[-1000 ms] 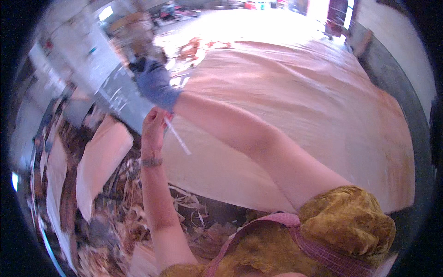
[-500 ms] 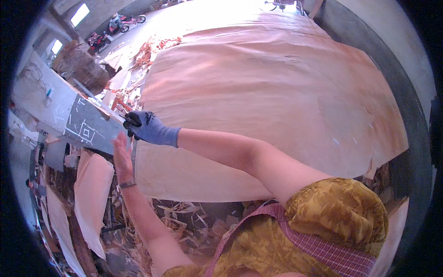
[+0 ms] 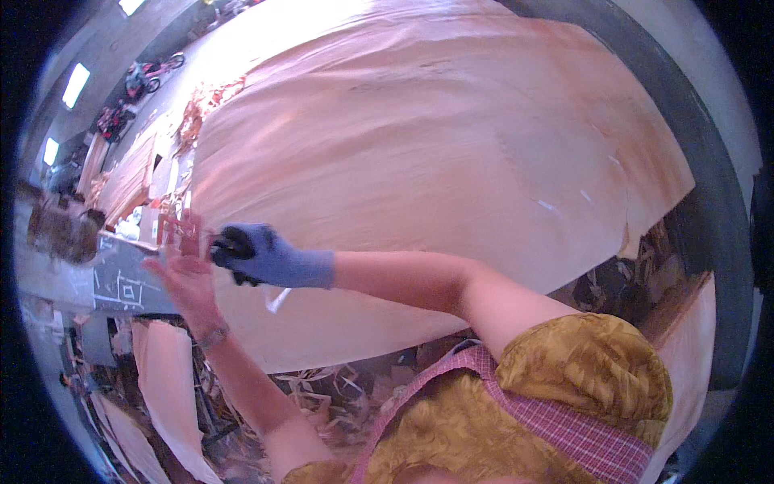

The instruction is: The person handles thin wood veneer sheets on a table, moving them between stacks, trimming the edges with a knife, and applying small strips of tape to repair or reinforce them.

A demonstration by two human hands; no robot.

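**Two hands meet at the left edge of a big veneer sheet**

A broad, pale pink-brown sheet of wood veneer (image 3: 435,137) fills the upper and middle of the frame, lying flat and bowed by the lens, its far right corner ragged.

At the middle left, just over the sheet's left edge, both hands come together. The right hand (image 3: 262,256) wears a blue glove with dark fingertips; its fingers are curled in tight, though I cannot make out what, if anything, they grip. The arm behind it runs bare across the centre of the frame to a mustard-yellow sleeve at the lower right.

The left hand (image 3: 184,270) is bare, raised from the lower left with a band at the wrist. Its palm faces up and its fingers are spread fairly wide, the tips blurred; they sit right against the gloved fingertips, touching or very nearly so.

Just below the gloved hand a thin, pale strip (image 3: 276,298) lies on the sheet, slanted. Whether either hand touches it is not clear.

Behind the left hand, at the far left, stands a grey panel (image 3: 129,282) with white lines drawn on it. Below the sheet's near edge, curled wood scraps (image 3: 322,387) litter the floor, and narrower veneer pieces (image 3: 169,379) lean at the lower left.
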